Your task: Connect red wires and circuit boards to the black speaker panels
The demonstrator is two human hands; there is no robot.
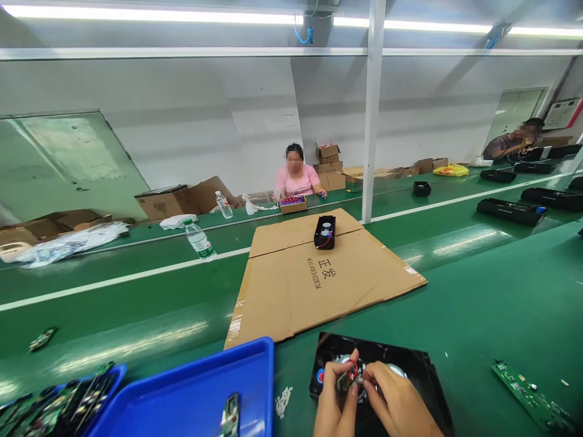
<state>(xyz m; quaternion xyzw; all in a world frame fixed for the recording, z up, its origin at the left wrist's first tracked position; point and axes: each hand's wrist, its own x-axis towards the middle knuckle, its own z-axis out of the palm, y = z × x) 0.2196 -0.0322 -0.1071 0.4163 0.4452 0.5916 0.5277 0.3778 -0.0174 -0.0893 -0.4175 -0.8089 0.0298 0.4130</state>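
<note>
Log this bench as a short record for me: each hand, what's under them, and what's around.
Left hand: left hand pinches a small part with a red wire
Right hand: right hand has fingertips at that part; grip unclear
Under hands: black housing
Left side: blue tray with one circuit board; small white pieces beside it
Right side: green circuit board
Beyond: cardboard sheet bearing another black housing

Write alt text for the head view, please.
The left hand holds a small wired part, the right hand close by, over a black case on a green worktop; a blue tray lies left, a person opposite.
</note>
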